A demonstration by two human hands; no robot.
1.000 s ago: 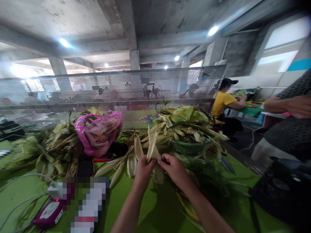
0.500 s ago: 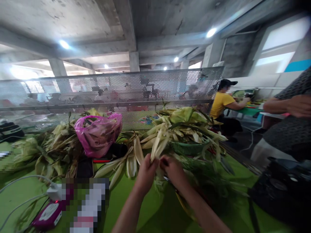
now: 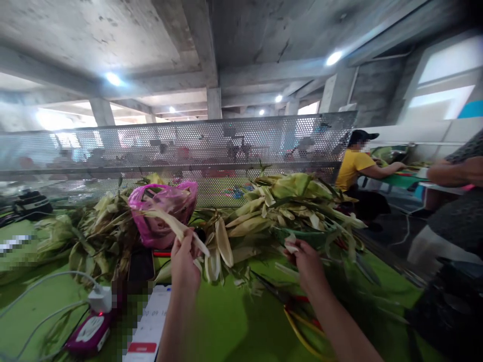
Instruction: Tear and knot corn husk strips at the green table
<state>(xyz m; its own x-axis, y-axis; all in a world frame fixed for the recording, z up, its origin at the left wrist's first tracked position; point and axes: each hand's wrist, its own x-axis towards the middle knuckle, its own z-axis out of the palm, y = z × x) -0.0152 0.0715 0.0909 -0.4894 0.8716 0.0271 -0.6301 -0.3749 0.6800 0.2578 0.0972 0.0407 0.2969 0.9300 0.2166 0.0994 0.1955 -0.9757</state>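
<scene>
My left hand [image 3: 185, 256] is closed around a long pale corn husk [image 3: 171, 221], which it holds up in front of the pink plastic bag [image 3: 162, 201]. In my right hand [image 3: 304, 256] a small pale piece of husk [image 3: 291, 244] is pinched between the fingers, close to the green basket [image 3: 283, 235]. Corn husks [image 3: 290, 188] are heaped on that basket. Below my right hand lie scissors [image 3: 273, 289] with red and yellow handles, partly covered by my forearm. Husk leaves [image 3: 222, 244] and small scraps lie on the green table between my hands.
A heap of dried husks [image 3: 98, 226] lies at the left. Nearer are a purple power strip [image 3: 88, 329] with a white plug [image 3: 100, 299] and a phone [image 3: 149, 322]. A perforated metal screen [image 3: 211, 156] stands behind. People are at the right, one in a yellow shirt [image 3: 350, 168].
My hands have moved apart from the middle, the left one leftward with the long husk, the right one rightward with a small piece. The scissors now show more clearly.
</scene>
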